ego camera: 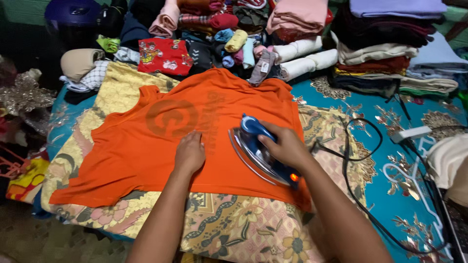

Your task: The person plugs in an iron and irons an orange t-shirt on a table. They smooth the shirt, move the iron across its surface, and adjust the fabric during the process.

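An orange T-shirt (146, 146) lies spread flat, inside out, on a yellow patterned cloth (234, 229) that pads the surface. My left hand (189, 153) presses flat on the shirt near its middle, fingers together. My right hand (285, 144) grips the handle of a blue and silver electric iron (253, 152) that rests on the shirt's right part, tip pointing away and to the left. A small orange light glows at the iron's rear.
The iron's black cord (348, 160) loops right across a teal patterned sheet (390, 185) to a white power strip (410, 133). Stacks of folded clothes (385, 53) and rolled garments (302, 56) line the far edge. A white hanger (404, 178) lies at right.
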